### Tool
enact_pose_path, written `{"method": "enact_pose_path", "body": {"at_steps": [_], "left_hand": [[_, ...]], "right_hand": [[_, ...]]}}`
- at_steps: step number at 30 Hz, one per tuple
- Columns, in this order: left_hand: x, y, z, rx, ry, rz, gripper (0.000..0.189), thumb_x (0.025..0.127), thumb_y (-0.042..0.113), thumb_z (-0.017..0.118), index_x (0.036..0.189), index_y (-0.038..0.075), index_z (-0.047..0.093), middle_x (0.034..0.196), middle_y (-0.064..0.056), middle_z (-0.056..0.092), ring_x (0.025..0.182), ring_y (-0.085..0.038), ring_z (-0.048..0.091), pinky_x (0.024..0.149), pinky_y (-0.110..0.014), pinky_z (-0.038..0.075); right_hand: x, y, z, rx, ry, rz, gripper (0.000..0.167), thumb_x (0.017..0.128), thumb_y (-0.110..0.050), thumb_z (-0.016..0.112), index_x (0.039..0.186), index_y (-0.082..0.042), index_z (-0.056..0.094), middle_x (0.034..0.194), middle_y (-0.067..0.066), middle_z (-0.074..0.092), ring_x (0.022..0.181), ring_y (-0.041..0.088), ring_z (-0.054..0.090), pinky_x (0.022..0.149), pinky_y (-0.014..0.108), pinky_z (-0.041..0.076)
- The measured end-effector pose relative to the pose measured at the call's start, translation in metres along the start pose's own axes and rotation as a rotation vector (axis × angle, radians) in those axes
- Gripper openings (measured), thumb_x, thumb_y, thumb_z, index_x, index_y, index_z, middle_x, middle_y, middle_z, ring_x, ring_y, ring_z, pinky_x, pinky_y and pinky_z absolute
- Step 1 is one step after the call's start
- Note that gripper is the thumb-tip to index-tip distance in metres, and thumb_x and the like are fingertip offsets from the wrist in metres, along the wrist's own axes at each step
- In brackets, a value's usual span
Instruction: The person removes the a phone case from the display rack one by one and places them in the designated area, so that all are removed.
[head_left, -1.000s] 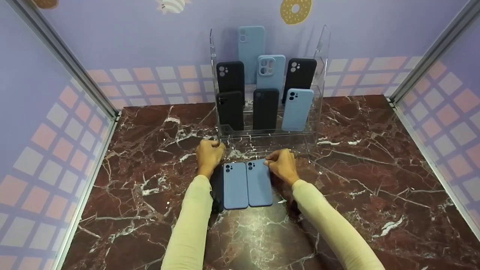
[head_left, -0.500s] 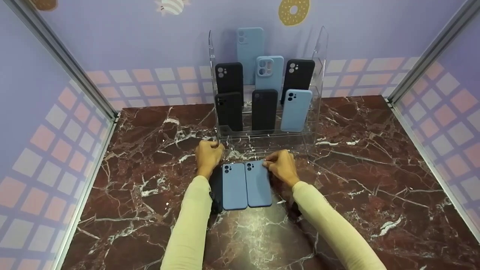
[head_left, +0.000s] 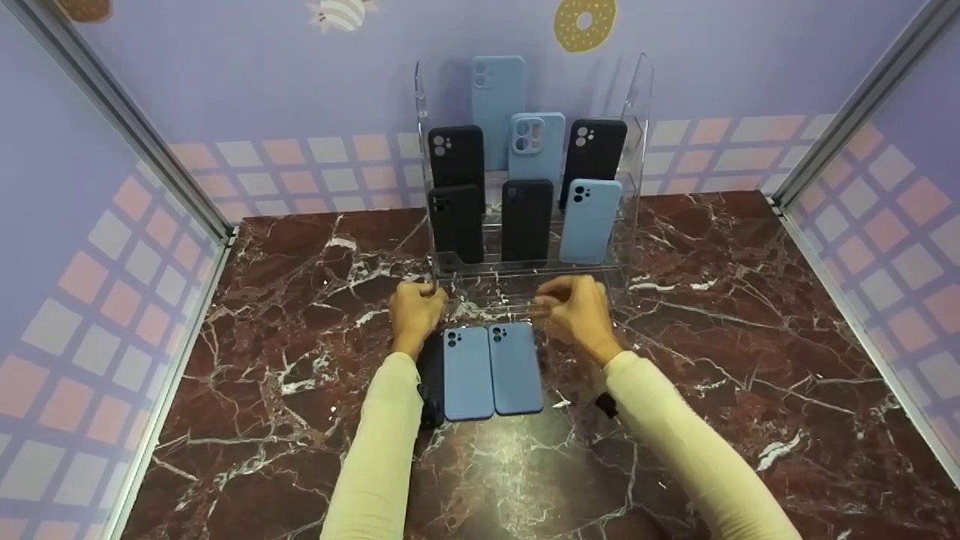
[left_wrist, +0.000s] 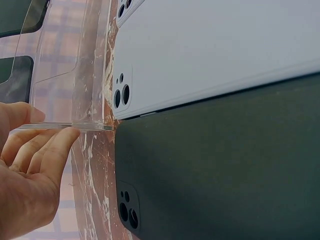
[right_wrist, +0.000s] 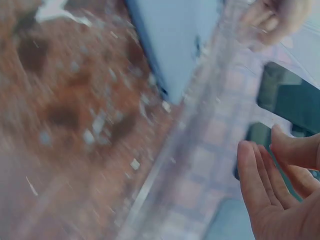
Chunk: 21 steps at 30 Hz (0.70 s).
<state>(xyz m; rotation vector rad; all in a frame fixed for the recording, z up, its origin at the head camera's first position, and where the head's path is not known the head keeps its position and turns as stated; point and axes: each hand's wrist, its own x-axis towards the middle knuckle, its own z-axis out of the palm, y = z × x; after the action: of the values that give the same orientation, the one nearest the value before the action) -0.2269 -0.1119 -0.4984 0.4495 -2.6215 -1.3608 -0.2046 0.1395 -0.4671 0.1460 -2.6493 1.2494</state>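
My left hand (head_left: 416, 309) pinches the side panel of a clear acrylic display stand (left_wrist: 60, 126) between thumb and fingers, low at its front left corner. Side by side on the table lie two blue phone cases, the left one (head_left: 469, 375) and the right one (head_left: 516, 371). A black phone case (left_wrist: 215, 160) lies left of them, partly hidden by my left forearm in the head view. My right hand (head_left: 581, 315) is raised past the right blue case, near the front of the stand. Its fingers are loosely bent, with nothing between them in the right wrist view.
Several phone cases lean in the stand's tiers, among them a light blue case (head_left: 590, 221) at front right and a black case (head_left: 527, 221) at front middle. The table (head_left: 300, 450) is dark red marble. Patterned wall panels (head_left: 300, 97) stand behind and at both sides.
My right hand has let go of the right blue case's upper corner and moved up and right toward the stand. The left hand keeps its hold on the stand.
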Motion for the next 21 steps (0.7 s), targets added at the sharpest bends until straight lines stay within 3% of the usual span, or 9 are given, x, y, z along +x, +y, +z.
{"method": "enact_pose_path", "body": {"at_steps": [4, 12, 19, 21], "left_hand": [[0.0, 0.0, 0.0, 0.006, 0.008, 0.01, 0.016, 0.087, 0.017, 0.073, 0.097, 0.008, 0.082, 0.109, -0.013, 0.075, 0.103, -0.034, 0.068, 0.094, -0.048, 0.047], [-0.002, 0.001, -0.001, 0.007, 0.006, 0.017, 0.016, 0.087, 0.017, 0.072, 0.078, 0.008, 0.081, 0.077, -0.004, 0.074, 0.084, -0.029, 0.066, 0.085, -0.047, 0.048], [-0.001, 0.0, -0.001, 0.007, 0.011, 0.018, 0.013, 0.087, 0.018, 0.073, 0.091, 0.009, 0.083, 0.099, -0.01, 0.077, 0.095, -0.032, 0.068, 0.09, -0.049, 0.048], [-0.001, 0.0, -0.001, 0.006, 0.005, 0.018, 0.014, 0.088, 0.018, 0.073, 0.091, 0.009, 0.083, 0.097, -0.01, 0.077, 0.094, -0.033, 0.068, 0.09, -0.048, 0.048]], "right_hand": [[0.01, -0.006, -0.016, -0.024, 0.052, -0.051, 0.014, 0.081, -0.007, 0.084, 0.094, -0.003, 0.079, 0.09, 0.012, 0.077, 0.078, 0.026, 0.073, 0.079, 0.042, 0.056], [0.039, -0.012, -0.051, 0.004, 0.19, -0.06, 0.027, 0.085, -0.003, 0.079, 0.11, 0.003, 0.073, 0.109, 0.021, 0.073, 0.092, 0.032, 0.072, 0.082, 0.038, 0.057], [0.065, -0.005, -0.072, -0.031, 0.385, -0.135, 0.029, 0.084, 0.001, 0.079, 0.112, 0.005, 0.073, 0.11, 0.023, 0.071, 0.095, 0.036, 0.067, 0.089, 0.044, 0.052], [0.07, -0.003, -0.076, -0.038, 0.413, -0.145, 0.029, 0.084, 0.0, 0.078, 0.113, 0.005, 0.073, 0.11, 0.023, 0.07, 0.095, 0.036, 0.065, 0.09, 0.045, 0.05]]}}
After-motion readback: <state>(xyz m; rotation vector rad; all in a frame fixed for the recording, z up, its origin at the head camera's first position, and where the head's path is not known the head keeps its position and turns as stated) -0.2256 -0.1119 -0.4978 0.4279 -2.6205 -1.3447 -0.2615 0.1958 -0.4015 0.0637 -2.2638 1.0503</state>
